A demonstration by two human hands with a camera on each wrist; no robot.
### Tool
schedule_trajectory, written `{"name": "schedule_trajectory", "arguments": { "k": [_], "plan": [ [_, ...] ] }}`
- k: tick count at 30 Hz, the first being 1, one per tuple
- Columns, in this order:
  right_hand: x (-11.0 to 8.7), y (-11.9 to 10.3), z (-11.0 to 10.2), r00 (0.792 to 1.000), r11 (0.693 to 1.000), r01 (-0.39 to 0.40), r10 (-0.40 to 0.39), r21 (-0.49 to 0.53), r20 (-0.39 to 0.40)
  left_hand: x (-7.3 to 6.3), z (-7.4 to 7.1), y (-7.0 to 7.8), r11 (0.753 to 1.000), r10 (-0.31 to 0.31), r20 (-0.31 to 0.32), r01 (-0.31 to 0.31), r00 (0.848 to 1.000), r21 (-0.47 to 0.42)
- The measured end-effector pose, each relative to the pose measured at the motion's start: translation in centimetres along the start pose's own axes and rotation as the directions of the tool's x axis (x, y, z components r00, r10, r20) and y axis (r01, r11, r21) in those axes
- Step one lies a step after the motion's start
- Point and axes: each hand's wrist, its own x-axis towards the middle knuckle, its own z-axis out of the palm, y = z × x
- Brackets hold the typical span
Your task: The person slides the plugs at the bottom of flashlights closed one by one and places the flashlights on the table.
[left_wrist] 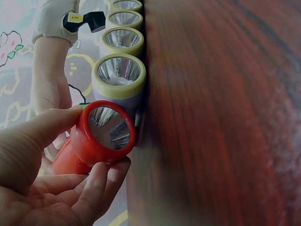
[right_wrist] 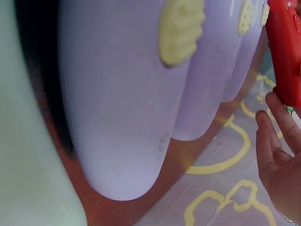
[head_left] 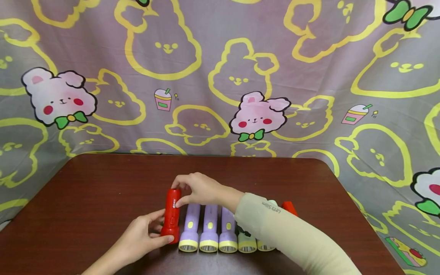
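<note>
A red flashlight (head_left: 170,219) is held by both hands at the left end of a row of flashlights, its lens end toward the person. My left hand (head_left: 139,236) grips it around the head, thumb on one side and fingers on the other, as the left wrist view shows with the reflector (left_wrist: 110,128) in sight. At the tail end, my right hand (head_left: 203,190) pinches the body between thumb and fingers. Three purple flashlights (head_left: 210,219) with yellow rims and switches lie side by side just right of the red one.
Two pale green flashlights (head_left: 247,242) continue the row, partly covered by the right sleeve (head_left: 285,229). Beyond that sleeve, another red item (head_left: 289,207) shows in part. Everything lies on a dark brown table (head_left: 103,191), with a patterned curtain (head_left: 213,91) behind it.
</note>
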Motion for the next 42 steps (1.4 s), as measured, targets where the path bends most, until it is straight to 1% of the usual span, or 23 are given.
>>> {"name": "schedule_trajectory", "arguments": {
  "k": [3, 6, 12, 14, 18, 20, 24, 27, 33, 42],
  "plan": [
    [0.3, 0.1, 0.0, 0.999, 1.0, -0.002, 0.002, 0.007, 0.033, 0.0, 0.0, -0.2, 1.0, -0.017, 0.011, 0.017, 1.0, -0.014],
    [0.6, 0.2, 0.0, 0.998, 1.0, 0.009, -0.009, 0.005, 0.061, 0.1, 0.1, -0.4, 1.0, -0.015, 0.016, 0.015, 1.0, -0.021],
    [1.2, 0.6, 0.3, 0.995, 0.999, 0.043, -0.041, -0.03, 0.086, 0.2, 0.0, -0.5, 0.999, -0.027, 0.021, 0.028, 0.999, -0.027],
    [1.4, 0.8, 0.4, 0.995, 0.999, 0.035, -0.032, -0.029, 0.094, 0.2, -0.1, -0.5, 1.0, -0.026, 0.02, 0.026, 0.999, -0.012],
    [1.8, 1.3, 0.5, 0.993, 1.0, 0.0, 0.001, -0.004, 0.12, 0.4, -0.2, -0.6, 1.0, -0.002, 0.024, 0.001, 1.0, 0.027],
    [2.0, 1.5, 0.7, 0.991, 1.0, -0.016, 0.014, 0.013, 0.135, 0.5, -0.2, -0.8, 0.999, 0.005, 0.031, -0.006, 1.0, 0.033],
    [2.4, 1.9, 0.9, 0.984, 0.997, -0.05, 0.038, 0.066, 0.173, 0.7, -0.4, -1.0, 1.0, -0.004, 0.057, 0.003, 0.998, 0.02],
    [2.6, 2.2, 1.2, 0.981, 0.993, -0.069, 0.049, 0.1, 0.188, 0.9, -0.5, -1.0, 1.0, -0.022, 0.066, 0.022, 0.998, 0.01],
    [2.7, 2.6, 1.3, 0.979, 0.989, -0.091, 0.068, 0.115, 0.19, 1.4, -0.6, -0.9, 0.999, -0.05, 0.08, 0.052, 0.996, -0.013],
    [2.9, 2.9, 1.8, 0.972, 0.986, -0.116, 0.089, 0.117, 0.216, 1.6, -0.9, -1.1, 0.998, -0.048, 0.128, 0.053, 0.991, -0.038]
  ]
}}
